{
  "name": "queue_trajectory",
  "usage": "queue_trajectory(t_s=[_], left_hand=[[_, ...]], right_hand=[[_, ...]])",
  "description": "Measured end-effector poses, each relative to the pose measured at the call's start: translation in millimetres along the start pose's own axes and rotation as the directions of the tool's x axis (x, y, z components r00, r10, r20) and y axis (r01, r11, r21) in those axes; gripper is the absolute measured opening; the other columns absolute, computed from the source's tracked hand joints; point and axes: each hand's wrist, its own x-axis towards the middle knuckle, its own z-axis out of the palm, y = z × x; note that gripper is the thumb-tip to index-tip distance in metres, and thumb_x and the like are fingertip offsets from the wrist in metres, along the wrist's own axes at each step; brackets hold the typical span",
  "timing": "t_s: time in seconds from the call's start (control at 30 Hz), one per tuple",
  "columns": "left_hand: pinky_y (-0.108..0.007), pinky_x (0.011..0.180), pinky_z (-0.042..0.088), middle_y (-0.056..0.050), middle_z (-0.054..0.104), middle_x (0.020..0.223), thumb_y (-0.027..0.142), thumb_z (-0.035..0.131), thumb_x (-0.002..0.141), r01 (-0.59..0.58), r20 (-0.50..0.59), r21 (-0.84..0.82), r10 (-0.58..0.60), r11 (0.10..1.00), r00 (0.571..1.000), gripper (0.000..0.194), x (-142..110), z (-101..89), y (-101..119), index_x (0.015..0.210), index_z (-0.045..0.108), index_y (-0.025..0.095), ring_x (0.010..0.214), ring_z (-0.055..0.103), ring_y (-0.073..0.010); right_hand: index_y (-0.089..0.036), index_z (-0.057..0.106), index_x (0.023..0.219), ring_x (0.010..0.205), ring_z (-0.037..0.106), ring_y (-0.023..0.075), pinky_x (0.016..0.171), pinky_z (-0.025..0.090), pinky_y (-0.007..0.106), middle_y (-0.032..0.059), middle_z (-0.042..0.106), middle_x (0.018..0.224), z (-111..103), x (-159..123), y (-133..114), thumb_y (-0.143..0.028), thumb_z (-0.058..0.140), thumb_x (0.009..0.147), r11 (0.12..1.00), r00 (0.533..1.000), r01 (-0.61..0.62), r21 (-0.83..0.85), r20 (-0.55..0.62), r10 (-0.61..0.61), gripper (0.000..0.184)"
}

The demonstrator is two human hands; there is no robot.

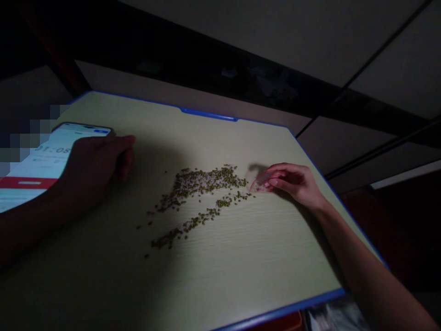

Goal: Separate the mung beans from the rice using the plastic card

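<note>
My left hand (99, 158) is in shadow over the table's left side, partly in front of a phone (41, 161). Its fingers are loosely curled, and I see nothing in them. On the right, my right hand (294, 181) pinches a small clear plastic piece with a reddish edge (261, 182) between thumb and fingers, low over the tabletop. The plastic's left edge is close to a spread of small green beans (225, 174) mixed with whitish grains (196, 180). A thinner line of beans (203, 217) runs diagonally, nearer to me.
The pale wood-look table (241, 276) has a blue rim (210, 114). The phone's lit screen shows a timer and a red bar. Behind the table stand dark drawers or cabinets (292, 32). A few loose beans lie toward the left. Below the front edge are blurred items (334, 317).
</note>
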Motion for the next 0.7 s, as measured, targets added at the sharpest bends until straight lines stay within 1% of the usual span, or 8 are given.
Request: queue_trajectory(t_s=[0.13, 0.2, 0.3, 0.4, 0.5, 0.63, 0.7], left_hand=[[-0.02, 0.035, 0.027, 0.004, 0.041, 0.032, 0.028, 0.05, 0.07, 0.015, -0.034, 0.053, -0.013, 0.998, 0.999, 0.033, -2, 1.0, 2, 0.04, 0.043, 0.017, 0.03, 0.037, -0.0062], [-0.02, 0.036, 0.027, 0.004, 0.041, 0.032, 0.027, 0.049, 0.071, 0.017, -0.03, 0.076, -0.014, 0.997, 0.999, 0.034, -3, 1.5, 2, 0.039, 0.043, 0.016, 0.031, 0.037, -0.0058], [-0.02, 0.037, 0.027, 0.005, 0.041, 0.031, 0.027, 0.048, 0.072, 0.024, -0.018, 0.062, -0.023, 0.998, 1.0, 0.036, -4, 2.1, 4, 0.038, 0.042, 0.016, 0.03, 0.036, -0.0058], [-0.02, 0.037, 0.025, 0.005, 0.04, 0.03, 0.024, 0.047, 0.074, 0.055, -0.035, 0.067, -0.053, 0.996, 0.998, 0.037, -6, 2.8, 8, 0.038, 0.042, 0.016, 0.029, 0.035, -0.0056], [-0.019, 0.038, 0.026, 0.005, 0.038, 0.029, 0.021, 0.045, 0.075, 0.062, -0.044, 0.097, -0.058, 0.993, 0.997, 0.039, -8, 3.5, 13, 0.036, 0.041, 0.016, 0.029, 0.034, -0.005], [-0.02, 0.037, 0.025, 0.005, 0.039, 0.031, 0.023, 0.046, 0.075, 0.072, -0.033, 0.11, -0.069, 0.991, 0.997, 0.038, -10, 3.2, 15, 0.038, 0.042, 0.016, 0.03, 0.034, -0.0049], [-0.02, 0.037, 0.025, 0.006, 0.039, 0.032, 0.023, 0.047, 0.074, 0.087, -0.046, 0.1, -0.083, 0.991, 0.996, 0.036, -9, 2.6, 14, 0.039, 0.042, 0.016, 0.031, 0.034, -0.005]], right_hand=[[-0.017, 0.07, 0.08, 0.054, 0.061, 0.0115, 0.053, 0.051, 0.024, 0.0003, 0.069, 0.063, -3, 0, 1, -0.019, 0.075, 0.062, 1.0, 1.0, -0.016, 0.009, -0.003, 0.016, 0.02], [-0.017, 0.07, 0.08, 0.053, 0.061, 0.0112, 0.052, 0.05, 0.024, 0.0003, 0.069, 0.063, -6, -1, 2, -0.018, 0.075, 0.062, 1.0, 1.0, -0.03, 0.0, 0.003, 0.03, 0.019], [-0.018, 0.071, 0.079, 0.051, 0.06, 0.0101, 0.049, 0.049, 0.023, -0.0002, 0.069, 0.063, -9, -2, 1, -0.016, 0.075, 0.062, 0.999, 0.999, -0.042, 0.003, 0.012, 0.042, 0.018], [-0.018, 0.071, 0.079, 0.052, 0.061, 0.0099, 0.049, 0.05, 0.022, 0.0001, 0.07, 0.066, -8, -4, 0, -0.014, 0.074, 0.062, 0.999, 0.999, -0.03, 0.012, 0.043, 0.03, 0.017], [-0.018, 0.071, 0.08, 0.054, 0.062, 0.0107, 0.051, 0.051, 0.024, 0.0005, 0.07, 0.067, -5, -4, -1, -0.013, 0.072, 0.064, 1.0, 0.998, -0.024, -0.005, 0.064, 0.024, 0.017], [-0.018, 0.071, 0.082, 0.05, 0.06, 0.0099, 0.048, 0.049, 0.023, -0.0004, 0.069, 0.063, -4, -4, 1, -0.014, 0.073, 0.063, 1.0, 0.999, -0.028, -0.007, 0.03, 0.029, 0.019], [-0.018, 0.071, 0.082, 0.049, 0.059, 0.0099, 0.048, 0.049, 0.024, -0.0011, 0.068, 0.06, -4, -4, 1, -0.014, 0.073, 0.062, 0.999, 0.999, -0.039, 0.009, 0.008, 0.039, 0.02]])
